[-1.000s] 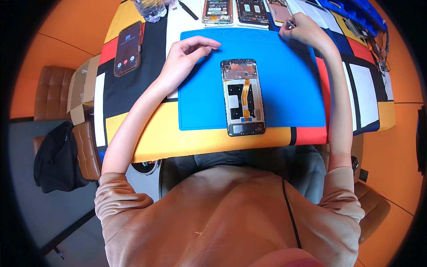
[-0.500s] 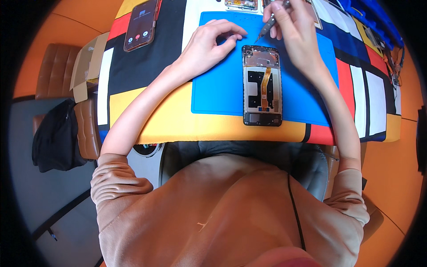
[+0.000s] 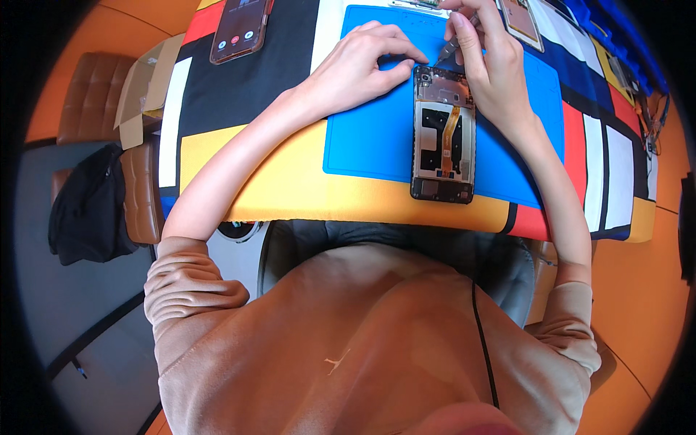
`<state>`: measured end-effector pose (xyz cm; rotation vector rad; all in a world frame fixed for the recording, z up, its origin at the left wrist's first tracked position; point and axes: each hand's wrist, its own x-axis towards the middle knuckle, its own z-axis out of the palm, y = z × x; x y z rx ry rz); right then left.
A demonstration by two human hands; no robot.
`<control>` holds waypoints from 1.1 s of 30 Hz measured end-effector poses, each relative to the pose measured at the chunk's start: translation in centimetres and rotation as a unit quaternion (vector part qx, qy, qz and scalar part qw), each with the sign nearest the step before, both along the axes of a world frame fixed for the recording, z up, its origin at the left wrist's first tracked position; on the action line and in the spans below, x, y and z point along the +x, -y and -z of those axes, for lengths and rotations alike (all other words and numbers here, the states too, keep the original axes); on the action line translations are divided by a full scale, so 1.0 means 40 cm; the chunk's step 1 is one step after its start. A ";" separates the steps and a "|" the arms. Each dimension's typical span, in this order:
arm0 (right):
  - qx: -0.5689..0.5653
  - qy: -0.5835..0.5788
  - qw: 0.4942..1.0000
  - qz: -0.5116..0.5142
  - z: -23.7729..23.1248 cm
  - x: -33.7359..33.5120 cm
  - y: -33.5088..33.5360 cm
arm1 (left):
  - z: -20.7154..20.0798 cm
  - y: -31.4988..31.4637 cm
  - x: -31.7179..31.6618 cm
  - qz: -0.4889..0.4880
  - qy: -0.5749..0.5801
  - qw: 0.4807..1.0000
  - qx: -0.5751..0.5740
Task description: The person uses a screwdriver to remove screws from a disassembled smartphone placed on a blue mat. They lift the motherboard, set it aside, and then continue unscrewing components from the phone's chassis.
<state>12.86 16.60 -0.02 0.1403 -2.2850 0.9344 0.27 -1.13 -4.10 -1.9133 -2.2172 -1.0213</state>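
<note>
An opened phone (image 3: 444, 138), its back cover off and an orange flex cable showing, lies upright on a blue work mat (image 3: 366, 138). My right hand (image 3: 493, 65) grips a slim grey precision screwdriver (image 3: 448, 51). The driver's thin tip points down at the phone's top edge, left of its middle; contact is hard to make out. My left hand (image 3: 362, 65) rests on the mat with thumb and index finger stretched to the phone's top left corner. A small gap shows between those two fingertips, and nothing is visible in them.
A second phone (image 3: 239, 32) with a lit screen lies on the patterned tablecloth (image 3: 283, 87) at left. Phone parts (image 3: 520, 22) sit beyond my right hand, with a blue cloth (image 3: 616, 36) at the far right. A cardboard box (image 3: 141, 98) stands left of the table.
The screwdriver's tip has come down close to the phone's top edge. My left fingertips have moved nearer the phone's top left corner. The whole view has shifted slightly.
</note>
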 end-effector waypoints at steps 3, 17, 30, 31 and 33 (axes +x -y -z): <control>0.026 -0.019 0.999 0.009 0.004 -0.002 -0.001 | -0.001 -0.003 0.001 0.007 -0.013 1.000 0.008; 0.138 -0.068 0.985 -0.074 -0.019 -0.013 -0.028 | 0.012 -0.003 0.001 0.017 -0.020 0.999 0.039; 0.081 -0.026 0.990 -0.111 -0.028 -0.011 -0.037 | -0.009 0.004 0.010 0.014 -0.031 0.999 0.013; 0.065 0.005 0.992 -0.109 -0.032 -0.004 -0.042 | -0.010 0.004 0.010 0.011 -0.027 1.000 0.010; 0.063 0.012 0.993 -0.101 -0.033 0.000 -0.043 | -0.009 0.005 0.010 0.010 -0.032 0.999 0.007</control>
